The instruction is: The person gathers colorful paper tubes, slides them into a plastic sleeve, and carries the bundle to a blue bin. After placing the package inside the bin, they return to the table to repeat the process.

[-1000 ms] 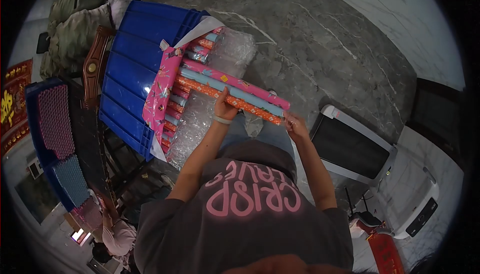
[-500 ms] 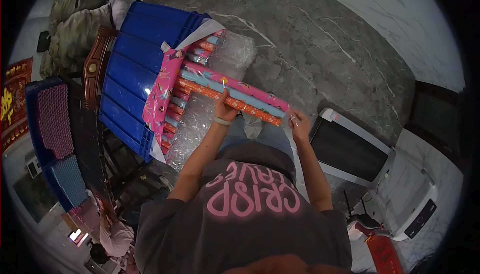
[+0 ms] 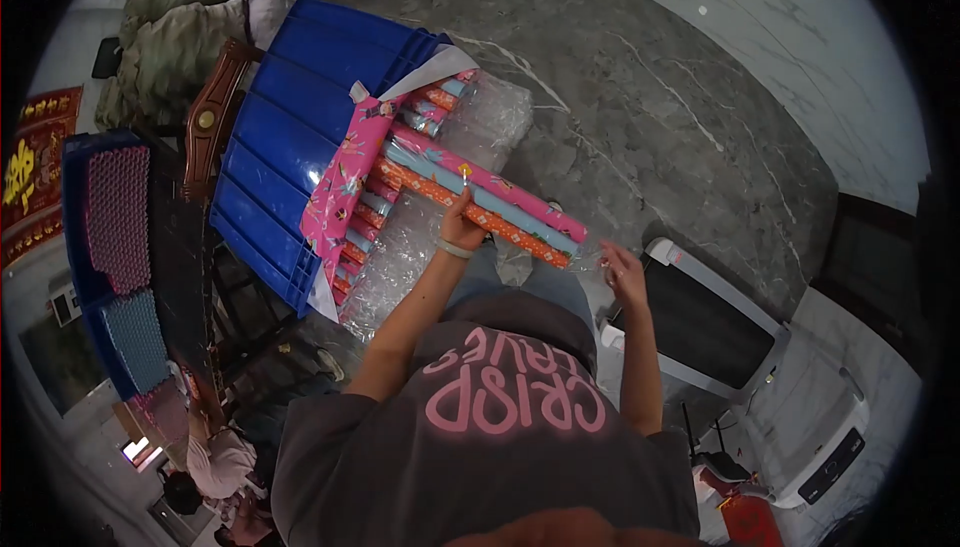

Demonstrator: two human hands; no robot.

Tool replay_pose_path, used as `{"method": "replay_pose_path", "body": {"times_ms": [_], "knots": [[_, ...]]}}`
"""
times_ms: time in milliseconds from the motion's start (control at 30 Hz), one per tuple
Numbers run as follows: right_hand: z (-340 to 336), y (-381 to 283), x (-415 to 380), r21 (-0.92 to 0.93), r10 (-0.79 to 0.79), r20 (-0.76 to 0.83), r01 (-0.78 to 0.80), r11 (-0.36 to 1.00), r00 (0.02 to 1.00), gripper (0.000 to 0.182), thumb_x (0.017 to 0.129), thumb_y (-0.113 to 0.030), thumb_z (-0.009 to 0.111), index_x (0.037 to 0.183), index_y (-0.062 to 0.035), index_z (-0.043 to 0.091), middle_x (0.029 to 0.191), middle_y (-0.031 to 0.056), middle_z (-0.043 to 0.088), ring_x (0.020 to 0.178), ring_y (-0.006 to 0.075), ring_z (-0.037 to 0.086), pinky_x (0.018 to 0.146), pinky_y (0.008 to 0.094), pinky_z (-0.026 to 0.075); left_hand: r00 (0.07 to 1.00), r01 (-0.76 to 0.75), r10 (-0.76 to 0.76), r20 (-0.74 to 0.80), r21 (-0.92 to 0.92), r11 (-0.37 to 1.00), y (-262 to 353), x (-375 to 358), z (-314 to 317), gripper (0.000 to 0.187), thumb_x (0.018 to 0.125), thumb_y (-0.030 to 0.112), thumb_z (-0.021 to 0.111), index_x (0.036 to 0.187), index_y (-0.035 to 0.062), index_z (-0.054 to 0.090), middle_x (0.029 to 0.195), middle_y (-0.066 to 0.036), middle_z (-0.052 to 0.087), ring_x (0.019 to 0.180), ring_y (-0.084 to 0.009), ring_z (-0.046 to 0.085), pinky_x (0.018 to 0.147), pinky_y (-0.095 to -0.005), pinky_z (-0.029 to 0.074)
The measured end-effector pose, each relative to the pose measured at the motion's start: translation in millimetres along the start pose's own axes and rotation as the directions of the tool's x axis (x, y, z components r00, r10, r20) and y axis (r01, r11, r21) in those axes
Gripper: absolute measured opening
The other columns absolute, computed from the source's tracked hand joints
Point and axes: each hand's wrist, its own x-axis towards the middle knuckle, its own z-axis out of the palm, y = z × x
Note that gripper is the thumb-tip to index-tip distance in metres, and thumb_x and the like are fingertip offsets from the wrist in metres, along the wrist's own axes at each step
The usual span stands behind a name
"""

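Note:
My left hand (image 3: 458, 219) is closed around a bundle of wrapping paper rolls (image 3: 490, 205), pink, light blue and orange side by side, with a small yellow mark near my thumb. The bundle slants down to the right, its upper end near the stacked rolls (image 3: 372, 212) on the blue plastic bin (image 3: 280, 137). Just beyond its lower end is my right hand (image 3: 624, 275), apart from the paper. Its fingertips are blurred, and whether they hold clear film cannot be made out. A pink patterned sheet (image 3: 345, 172) lies across the stacked rolls, whose ends are in clear plastic (image 3: 395, 267).
A treadmill-like machine (image 3: 700, 317) stands on the floor at right. At left are a carved wooden chair back (image 3: 207, 119) and a blue crate (image 3: 75, 192) with pink and blue roll ends. Another person (image 3: 222, 462) is at lower left. Grey marble floor (image 3: 620, 97) lies ahead.
My right hand has moved off the lower end of the bundle, to the right. My left hand keeps its hold on the rolls. The whole view has shifted slightly.

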Motion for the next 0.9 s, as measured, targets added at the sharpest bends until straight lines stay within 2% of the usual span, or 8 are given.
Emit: {"method": "replay_pose_path", "body": {"times_ms": [100,167,300,400,467,533,633,900], "knots": [[-85.6,2.8,-9.9,-0.285,0.08,0.172,-0.028,0.958,0.982,0.027,0.087,-0.027,0.056,0.092,-0.0024,0.066,0.069,0.0006,0.06,0.048,0.0047,0.045,0.043,0.0177,0.033,1.0,-0.005,0.005,-0.011,-0.023,1.0,0.3,1.9,-3.5,0.029,0.088,0.023,0.053,0.112,0.0072,0.049,0.109,-0.009,0.056,0.105,-0.0278,0.052,0.094,-0.0463,0.039],[-123.9,4.9,8.3,-0.457,-0.069,-0.061,0.033,0.889,0.996,0.027,0.088,-0.027,0.055,0.091,-0.0022,0.066,0.07,0.0014,0.061,0.051,0.005,0.049,0.046,0.0181,0.036,0.999,0.025,-0.025,-0.04,-0.018,1.0,0.7,0.1,-4.3,0.027,0.088,0.022,0.054,0.11,0.0083,0.05,0.106,-0.008,0.057,0.102,-0.0271,0.054,0.092,-0.0454,0.041],[-48.0,-62.8,58.4,-0.245,-0.351,0.235,0.404,0.881,0.907,0.031,0.084,-0.024,0.061,0.107,-0.002,0.059,0.096,0.0075,0.063,0.087,0.0117,0.057,0.075,0.0249,0.046,1.0,-0.025,0.025,-0.003,0.008,1.0,2.4,-7.2,3.2,0.027,0.088,0.022,0.054,0.11,0.0071,0.051,0.105,-0.009,0.058,0.1,-0.0268,0.055,0.092,-0.0458,0.042],[14.8,-71.8,80.9,-0.503,0.167,0.695,0.307,0.808,0.699,0.042,0.081,-0.029,0.065,0.111,-0.0012,0.055,0.105,0.0085,0.061,0.097,0.0128,0.056,0.082,0.0261,0.044,1.0,0.012,-0.012,0.01,0.0,1.0,2.4,-5.9,-0.5,0.028,0.088,0.021,0.054,0.111,0.0056,0.05,0.106,-0.009,0.058,0.101,-0.0265,0.055,0.093,-0.0455,0.042],[27.8,-59.9,96.7,-0.666,0.363,0.712,0.414,0.62,0.601,0.044,0.079,-0.031,0.067,0.11,-0.0016,0.056,0.104,0.0081,0.062,0.095,0.0123,0.058,0.08,0.0257,0.046,1.0,0.005,-0.005,-0.018,-0.006,1.0,1.7,-6.8,-4.1,0.031,0.088,0.021,0.054,0.114,0.0041,0.049,0.108,-0.01,0.058,0.103,-0.0261,0.054,0.094,-0.0449,0.041],[23.5,-45.5,94.8,-0.732,0.62,0.638,0.111,0.672,0.456,0.046,0.078,-0.034,0.068,0.11,-0.0032,0.057,0.099,0.0052,0.064,0.09,0.0093,0.059,0.07,0.0238,0.048,1.0,0.016,-0.016,-0.001,-0.019,1.0,3.0,-6.3,-9.9,0.032,0.088,0.021,0.054,0.115,0.004,0.049,0.109,-0.01,0.058,0.104,-0.0258,0.054,0.095,-0.044,0.041],[21.5,-35.0,76.6,-0.751,0.691,0.579,-0.045,0.658,0.433,0.034,0.08,-0.029,0.066,0.099,-0.0008,0.06,0.076,0.0022,0.061,0.066,0.0077,0.052,0.061,0.0224,0.042,0.999,-0.017,0.017,0.031,0.002,1.0,1.8,-9.6,-13.7,0.032,0.088,0.021,0.054,0.115,0.0042,0.049,0.109,-0.011,0.058,0.103,-0.0258,0.055,0.094,-0.0436,0.042],[24.6,-37.1,61.0,-0.709,0.521,0.625,0.142,0.691,0.582,0.029,0.085,-0.028,0.06,0.102,-0.0048,0.062,0.073,-0.0026,0.056,0.063,0.0071,0.046,0.056,0.0238,0.038,0.991,-0.128,0.13,-0.028,0.044,0.991,0.6,-3.2,-21.8,0.026,0.087,0.018,0.056,0.11,0.0069,0.051,0.103,-0.006,0.059,0.097,-0.0222,0.058,0.088,-0.04,0.047]]}}
